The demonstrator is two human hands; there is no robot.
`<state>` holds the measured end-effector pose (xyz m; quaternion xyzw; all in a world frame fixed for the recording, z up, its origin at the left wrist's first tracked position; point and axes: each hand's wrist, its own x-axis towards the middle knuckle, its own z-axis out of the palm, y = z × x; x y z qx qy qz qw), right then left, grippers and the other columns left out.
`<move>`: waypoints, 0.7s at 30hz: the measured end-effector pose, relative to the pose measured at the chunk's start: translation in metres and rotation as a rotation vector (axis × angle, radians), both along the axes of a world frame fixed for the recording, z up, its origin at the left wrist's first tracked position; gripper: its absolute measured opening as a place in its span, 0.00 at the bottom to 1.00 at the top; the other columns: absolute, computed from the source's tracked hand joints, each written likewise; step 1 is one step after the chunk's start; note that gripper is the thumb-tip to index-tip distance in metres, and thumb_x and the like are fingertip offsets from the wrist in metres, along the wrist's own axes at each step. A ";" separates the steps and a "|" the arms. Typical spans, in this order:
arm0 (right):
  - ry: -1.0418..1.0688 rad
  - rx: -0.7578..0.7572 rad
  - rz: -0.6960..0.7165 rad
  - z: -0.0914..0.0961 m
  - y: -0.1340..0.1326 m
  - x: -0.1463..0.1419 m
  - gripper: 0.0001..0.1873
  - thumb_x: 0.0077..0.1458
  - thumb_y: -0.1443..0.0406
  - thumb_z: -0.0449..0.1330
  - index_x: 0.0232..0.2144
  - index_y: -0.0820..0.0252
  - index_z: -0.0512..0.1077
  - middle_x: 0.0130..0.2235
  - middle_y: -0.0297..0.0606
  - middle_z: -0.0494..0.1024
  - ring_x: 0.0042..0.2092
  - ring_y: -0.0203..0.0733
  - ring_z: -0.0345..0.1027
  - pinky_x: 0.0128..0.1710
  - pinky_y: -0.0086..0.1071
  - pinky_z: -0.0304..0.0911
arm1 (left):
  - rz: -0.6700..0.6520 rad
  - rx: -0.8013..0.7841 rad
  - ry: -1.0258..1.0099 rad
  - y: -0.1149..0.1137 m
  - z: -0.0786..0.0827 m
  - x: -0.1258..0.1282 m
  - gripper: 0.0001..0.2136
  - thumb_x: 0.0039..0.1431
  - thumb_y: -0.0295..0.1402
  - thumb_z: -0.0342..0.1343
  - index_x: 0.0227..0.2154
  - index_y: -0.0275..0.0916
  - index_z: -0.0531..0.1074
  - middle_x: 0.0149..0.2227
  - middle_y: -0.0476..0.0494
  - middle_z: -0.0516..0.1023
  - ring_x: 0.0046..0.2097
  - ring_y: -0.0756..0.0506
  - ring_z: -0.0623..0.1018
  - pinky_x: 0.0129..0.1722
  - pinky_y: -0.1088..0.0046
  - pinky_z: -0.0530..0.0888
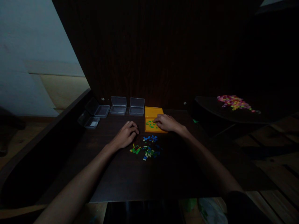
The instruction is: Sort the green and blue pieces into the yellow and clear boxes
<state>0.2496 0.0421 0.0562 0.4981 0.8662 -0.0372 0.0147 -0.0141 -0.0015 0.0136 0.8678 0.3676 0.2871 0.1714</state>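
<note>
Right hand (pixel 164 122) rests on the orange tray (pixel 153 111), fingers laid flat and unclenched, nothing pinched; green pieces (pixel 151 125) lie under and just left of its grip. Left hand (pixel 127 133) sits curled on the surface (pixel 130 177); whether its grip holds anything cannot be told. The mixed pile (pixel 147 150) lies just nearer the body, between both grips. Judged step: setting greens in the tray. A further pick calls for a fine fingertip pinch on one small piece
</note>
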 end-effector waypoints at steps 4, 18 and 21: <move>-0.003 -0.004 0.005 0.004 -0.003 -0.003 0.17 0.60 0.66 0.52 0.48 0.56 0.75 0.48 0.44 0.75 0.46 0.46 0.70 0.39 0.31 0.60 | -0.020 -0.019 0.009 -0.004 0.004 0.003 0.08 0.56 0.25 0.49 0.31 0.38 0.74 0.41 0.43 0.70 0.47 0.43 0.70 0.52 0.61 0.67; 0.103 -0.262 0.409 0.010 -0.044 -0.050 0.09 0.55 0.69 0.58 0.34 0.58 0.79 0.34 0.35 0.80 0.34 0.37 0.68 0.32 0.29 0.53 | -0.108 -0.059 0.027 -0.013 0.010 0.009 0.09 0.55 0.25 0.51 0.32 0.39 0.76 0.41 0.44 0.72 0.46 0.45 0.71 0.51 0.65 0.67; 0.092 -0.250 0.398 0.004 -0.042 -0.051 0.09 0.55 0.69 0.57 0.34 0.58 0.79 0.34 0.35 0.79 0.35 0.37 0.67 0.32 0.29 0.53 | -0.095 -0.053 -0.002 -0.009 0.006 0.008 0.11 0.57 0.24 0.47 0.34 0.39 0.75 0.40 0.44 0.73 0.46 0.45 0.72 0.51 0.65 0.68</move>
